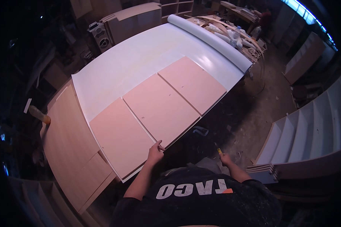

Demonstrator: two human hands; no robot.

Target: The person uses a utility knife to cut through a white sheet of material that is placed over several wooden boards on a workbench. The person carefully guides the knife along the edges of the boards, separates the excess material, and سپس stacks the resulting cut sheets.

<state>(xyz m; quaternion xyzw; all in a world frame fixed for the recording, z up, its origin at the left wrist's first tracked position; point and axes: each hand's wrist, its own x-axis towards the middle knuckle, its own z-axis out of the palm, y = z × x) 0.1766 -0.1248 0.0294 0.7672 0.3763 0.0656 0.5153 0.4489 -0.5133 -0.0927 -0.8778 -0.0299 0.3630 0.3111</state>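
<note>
Pink panels [161, 106] lie on the white sheet [113, 75], left hand [155, 153] at their edge (whether gripping, I cannot tell); the right hand [226, 160] grips a yellow tool [219, 151], whose slip could scratch them.

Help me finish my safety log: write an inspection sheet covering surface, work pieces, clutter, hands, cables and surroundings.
Surface: white sheet spread flat, ending in a roll at its far right.
Work pieces: three pale pink panels side by side on the sheet, narrow gaps between.
Clutter: mixed scraps heaped beyond the roll.
Left hand: at the panels' near edge, beside a gap; grip unclear.
Right hand: holds a small yellow tool, off the sheet.
Cables: nothing seen clearly.
Surroundings: white-lined shelf unit at right; dim floor.
</note>
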